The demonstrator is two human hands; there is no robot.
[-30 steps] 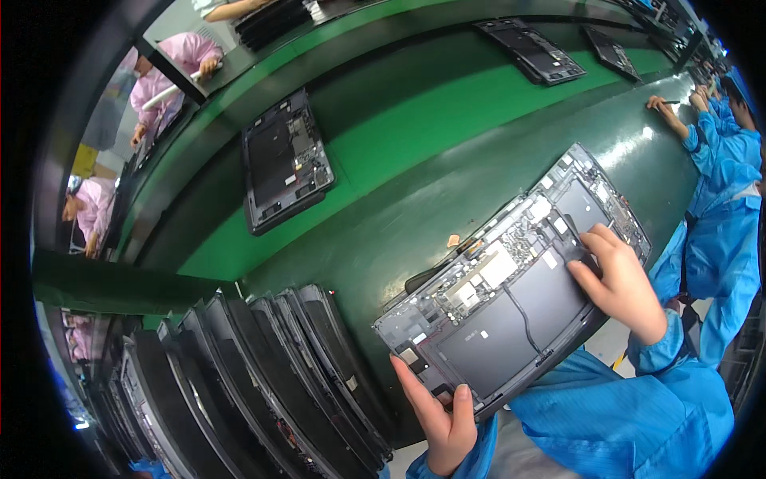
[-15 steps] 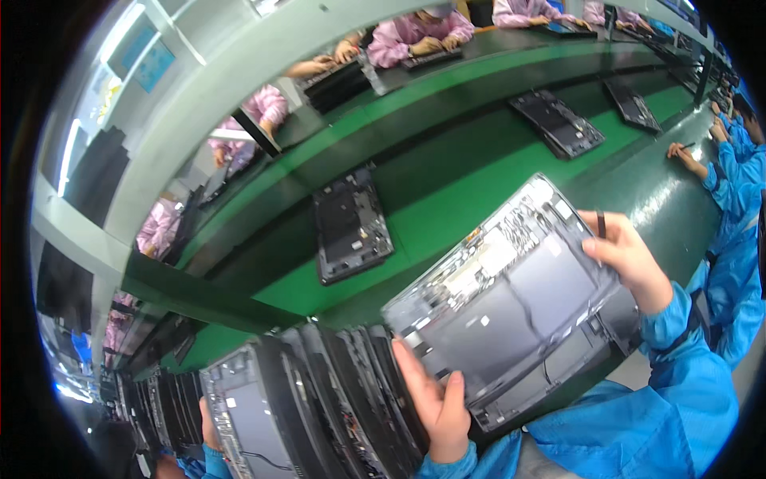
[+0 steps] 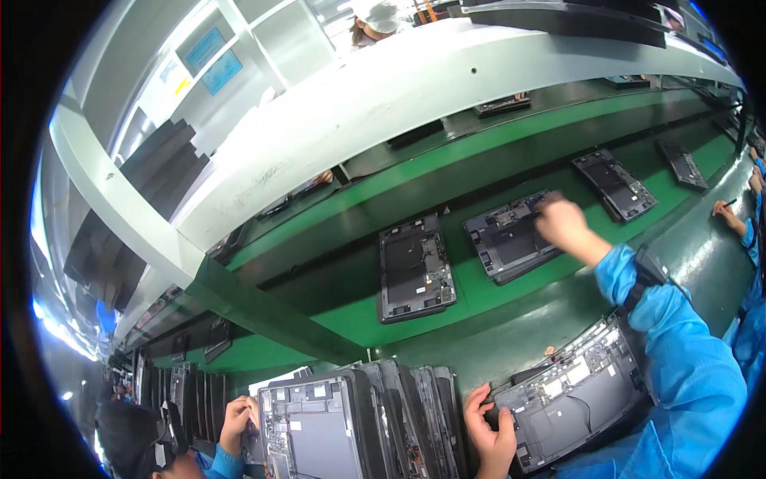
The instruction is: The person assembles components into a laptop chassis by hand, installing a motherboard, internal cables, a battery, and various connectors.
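Left hand (image 3: 489, 439) was gripping the near laptop (image 3: 570, 411) by its left edge, thumb over the top, inner parts facing up. It was right in front of me at the bench (image 3: 479, 349). Right hand (image 3: 566, 226) was out over the upper right corner of the far laptop (image 3: 507, 249) (motion blur, couldn't tell if fingers were clenched or loose). That one lay on the green strip (image 3: 476, 301), between other laptops. Left of me: upright laptops (image 3: 315, 435), co-worker's hand (image 3: 237, 423) beside them.
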